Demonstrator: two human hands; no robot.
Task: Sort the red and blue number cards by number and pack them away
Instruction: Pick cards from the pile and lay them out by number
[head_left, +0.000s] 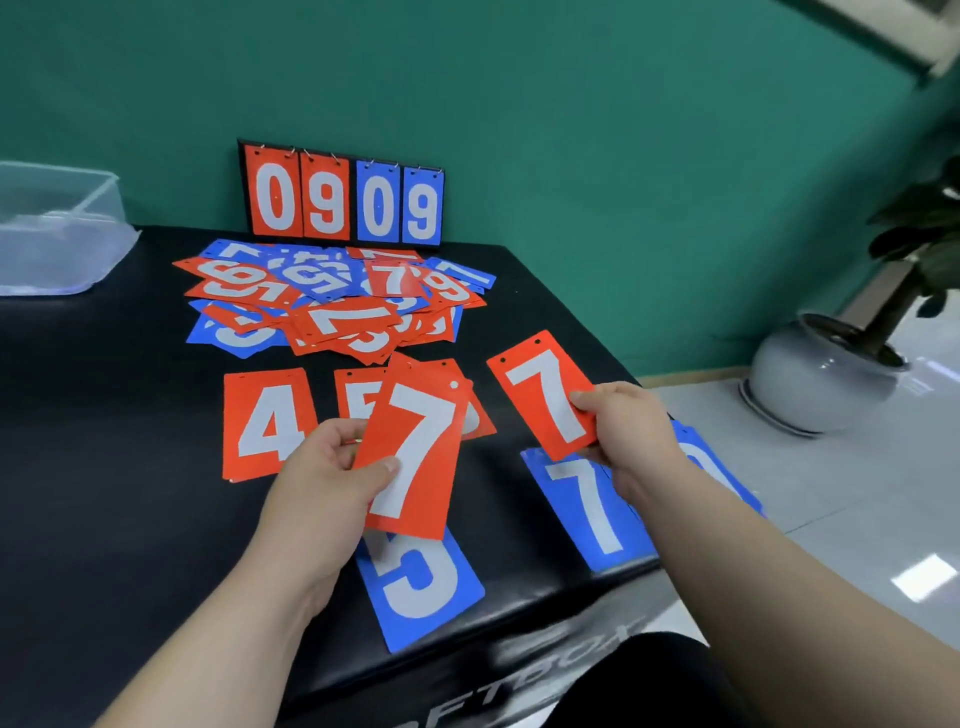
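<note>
My left hand (322, 478) pinches a red 7 card (415, 447) by its lower left edge, above the table's middle. My right hand (628, 431) pinches a second red 7 card (545, 395) at its right edge. On the black table lie a red 4 card (260, 421), a red 5 card (358, 397) mostly hidden behind the held card, a blue 5 card (421, 587), a blue 7 card (592, 509), and another blue card (717, 467) partly hidden by my right forearm. A mixed heap of red and blue cards (332, 296) lies farther back.
A scoreboard stand (343, 200) showing 09 09 leans against the green wall. A clear plastic box (57, 228) sits at the table's far left. A potted plant (831, 374) stands on the floor to the right. The table's right edge (639, 566) is close to the blue cards.
</note>
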